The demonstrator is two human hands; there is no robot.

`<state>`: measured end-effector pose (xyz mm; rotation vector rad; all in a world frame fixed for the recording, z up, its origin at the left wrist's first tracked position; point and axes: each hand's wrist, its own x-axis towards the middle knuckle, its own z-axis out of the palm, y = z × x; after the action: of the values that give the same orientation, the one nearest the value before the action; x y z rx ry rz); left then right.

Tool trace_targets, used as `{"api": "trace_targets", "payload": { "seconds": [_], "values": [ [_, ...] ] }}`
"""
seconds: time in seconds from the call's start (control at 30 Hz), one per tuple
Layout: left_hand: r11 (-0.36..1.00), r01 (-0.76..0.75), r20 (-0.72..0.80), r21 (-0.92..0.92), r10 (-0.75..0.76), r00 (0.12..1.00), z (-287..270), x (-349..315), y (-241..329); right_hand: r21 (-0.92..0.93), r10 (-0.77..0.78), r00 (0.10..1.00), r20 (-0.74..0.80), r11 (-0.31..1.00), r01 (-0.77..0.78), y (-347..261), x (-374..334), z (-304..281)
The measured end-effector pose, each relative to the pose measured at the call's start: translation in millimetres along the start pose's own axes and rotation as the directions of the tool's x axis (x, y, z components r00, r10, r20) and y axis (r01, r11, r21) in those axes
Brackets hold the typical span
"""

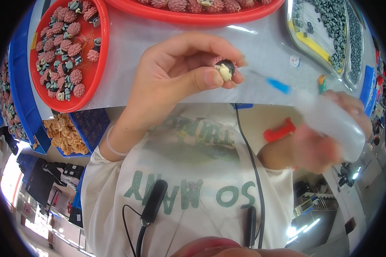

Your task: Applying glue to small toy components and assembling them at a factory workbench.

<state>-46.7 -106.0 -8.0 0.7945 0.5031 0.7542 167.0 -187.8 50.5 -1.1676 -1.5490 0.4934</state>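
Above the table's near edge, my left hand (171, 70) pinches a small figurine (225, 70) between thumb and fingertips. The figurine has a cream and dark front, and a pink ridged part shows behind it. Held at a slant in my right hand (315, 150) is a translucent white squeeze bottle (330, 118). Its blue needle tip (278, 85) points left at the figurine, with a small gap apparent between them. Motion blurs the right hand and the bottle.
A red oval tray (103, 55) of pink and dark figurines lies at left; another red tray (227, 18) holds pink pieces at the far side. Clear trays (291, 25) of small dark pieces stand far right. A blue crate (94, 124) with tan pieces sits below left.
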Motion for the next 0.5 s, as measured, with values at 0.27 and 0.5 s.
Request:
{"api": "trace_targets", "payload": {
  "seconds": [0.27, 0.5],
  "values": [
    [0.996, -0.049, 0.056, -0.079, 0.054, 0.997, -3.8, -1.8, -4.5, 0.139, 0.211, 0.922, -0.326, 0.975, -0.174, 22.9, 1.6, 26.2],
    [0.999, 0.028, -0.074, 0.037, -0.025, 0.997, 3.3, -2.8, -0.4, -0.181, 0.244, 0.963, -0.111, 0.948, -0.261, 41.0, 6.6, 45.8]
  ]
}}
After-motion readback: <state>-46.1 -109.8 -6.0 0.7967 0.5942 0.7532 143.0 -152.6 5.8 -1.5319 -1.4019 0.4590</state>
